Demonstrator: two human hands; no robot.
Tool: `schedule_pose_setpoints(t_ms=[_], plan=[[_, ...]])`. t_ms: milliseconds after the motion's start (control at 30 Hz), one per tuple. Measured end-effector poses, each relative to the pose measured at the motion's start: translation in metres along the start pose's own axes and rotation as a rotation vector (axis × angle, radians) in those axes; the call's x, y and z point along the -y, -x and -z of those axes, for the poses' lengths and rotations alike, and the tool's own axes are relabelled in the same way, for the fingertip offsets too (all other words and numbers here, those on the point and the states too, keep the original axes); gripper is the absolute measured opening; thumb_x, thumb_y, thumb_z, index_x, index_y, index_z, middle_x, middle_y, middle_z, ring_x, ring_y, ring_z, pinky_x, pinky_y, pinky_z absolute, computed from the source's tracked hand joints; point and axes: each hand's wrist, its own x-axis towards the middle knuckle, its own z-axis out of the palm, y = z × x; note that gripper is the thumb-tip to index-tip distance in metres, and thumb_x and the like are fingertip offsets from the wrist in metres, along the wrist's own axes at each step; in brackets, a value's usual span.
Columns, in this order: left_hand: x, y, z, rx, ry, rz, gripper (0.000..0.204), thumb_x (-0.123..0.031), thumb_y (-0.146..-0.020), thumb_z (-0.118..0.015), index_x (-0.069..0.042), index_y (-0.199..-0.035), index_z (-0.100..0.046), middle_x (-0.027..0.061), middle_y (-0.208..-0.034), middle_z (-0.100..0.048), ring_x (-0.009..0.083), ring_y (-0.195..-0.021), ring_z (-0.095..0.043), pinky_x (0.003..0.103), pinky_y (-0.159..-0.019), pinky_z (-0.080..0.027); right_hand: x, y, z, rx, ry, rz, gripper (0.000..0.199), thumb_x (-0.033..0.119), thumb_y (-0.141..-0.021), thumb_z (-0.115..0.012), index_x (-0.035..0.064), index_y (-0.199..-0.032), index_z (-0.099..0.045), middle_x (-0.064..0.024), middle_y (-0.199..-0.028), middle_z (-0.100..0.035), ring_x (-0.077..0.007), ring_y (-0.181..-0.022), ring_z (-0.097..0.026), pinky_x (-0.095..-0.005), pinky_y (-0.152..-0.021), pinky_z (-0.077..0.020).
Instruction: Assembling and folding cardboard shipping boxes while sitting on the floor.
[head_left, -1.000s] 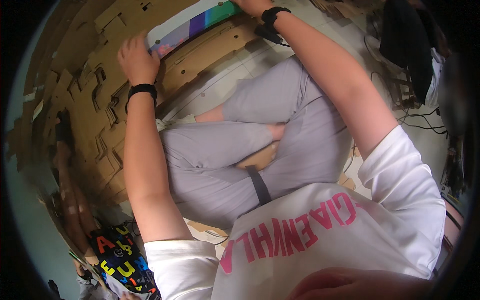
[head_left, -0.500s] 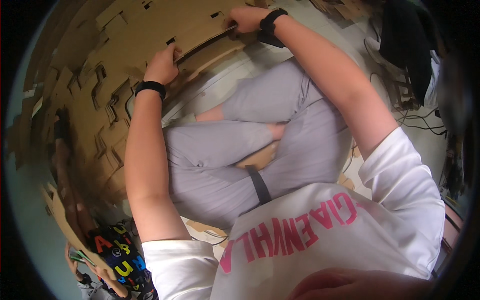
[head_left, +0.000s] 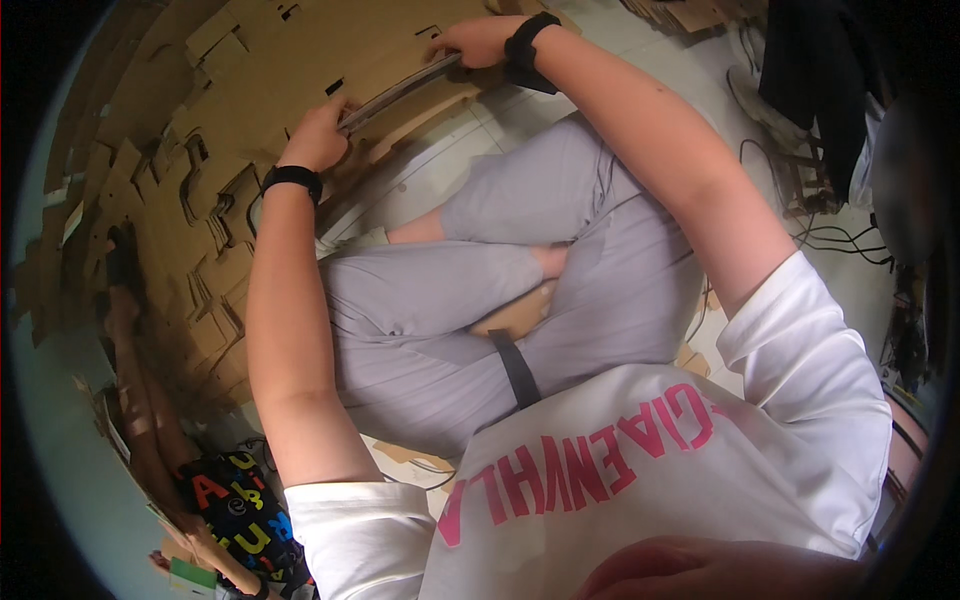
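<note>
A large brown cardboard sheet (head_left: 375, 55) with small slots lies in front of me at the top of the head view. My left hand (head_left: 318, 135) grips its near edge at the left, fingers curled and thumb on top. Farther to the right, my right hand (head_left: 485, 43) holds the same edge, its fingers bent over the rim. Between the two hands the edge shows as a greyish strip. Black bands circle both wrists. How far the fingers reach under the sheet is hidden.
More cut cardboard pieces (head_left: 205, 190) with notched edges are piled at the left. My crossed legs (head_left: 520, 200) are on the tiled floor. Cables (head_left: 845, 238) and dark clothing (head_left: 815, 80) are at the right. Another person (head_left: 235, 510) sits at the lower left, with a green item (head_left: 192, 574) nearby.
Both hands have shifted slightly to the left with the cardboard sheet. Its near edge has tilted and shows as a wider strip. The other person's hands have moved lower.
</note>
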Motion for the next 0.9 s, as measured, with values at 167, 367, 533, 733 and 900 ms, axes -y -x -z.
schedule_pose_setpoints(t_ms=[167,367,533,733,900], plan=[[0.005,0.001,0.003,0.033,-0.031,0.046,0.038,0.001,-0.090,-0.062,-0.008,-0.127,-0.063,0.0205,-0.120,-0.071,0.0408,-0.115,-0.065,0.046,-0.096,-0.050,-0.003,0.003,0.004,0.044,-0.042,0.036,0.052,0.007,-0.088,-0.058,0.0134,-0.140,-0.059,-0.0147,-0.127,-0.070,-0.0337,-0.116,-0.065,-0.0414,-0.099,-0.0498],[0.011,-0.003,0.005,0.038,-0.096,0.076,0.038,-0.002,-0.091,-0.065,-0.008,-0.128,-0.063,0.0217,-0.121,-0.070,0.0407,-0.116,-0.065,0.045,-0.097,-0.050,-0.021,-0.022,-0.001,0.014,0.128,0.154,0.049,0.019,-0.084,-0.065,0.0116,-0.133,-0.068,-0.0228,-0.120,-0.072,-0.0396,-0.113,-0.067,-0.0455,-0.096,-0.0521],[0.017,-0.006,0.001,0.023,-0.068,0.086,0.042,-0.007,-0.090,-0.064,-0.007,-0.131,-0.063,0.0255,-0.126,-0.067,0.0440,-0.120,-0.061,0.047,-0.101,-0.050,-0.030,-0.025,-0.005,0.004,0.098,0.129,0.047,0.019,-0.084,-0.066,0.0116,-0.131,-0.069,-0.0227,-0.119,-0.072,-0.0397,-0.112,-0.067,-0.0456,-0.096,-0.0524],[0.023,-0.012,-0.001,0.099,-0.079,0.109,0.041,-0.013,-0.092,-0.064,-0.006,-0.133,-0.062,0.0261,-0.128,-0.066,0.0428,-0.123,-0.061,0.046,-0.103,-0.048,-0.024,-0.015,0.002,-0.028,0.112,0.158,0.045,0.019,-0.085,-0.066,0.0120,-0.130,-0.070,-0.0220,-0.116,-0.073,-0.0395,-0.110,-0.068,-0.0452,-0.095,-0.0528],[0.025,-0.014,-0.005,0.142,0.019,0.169,0.042,-0.018,-0.093,-0.063,-0.006,-0.134,-0.062,0.0253,-0.129,-0.067,0.0424,-0.124,-0.061,0.045,-0.103,-0.048,-0.012,-0.007,0.007,0.053,0.058,0.071,0.042,0.020,-0.086,-0.065,0.0116,-0.127,-0.071,-0.0205,-0.113,-0.074,-0.0390,-0.105,-0.069,-0.0458,-0.091,-0.0529]])
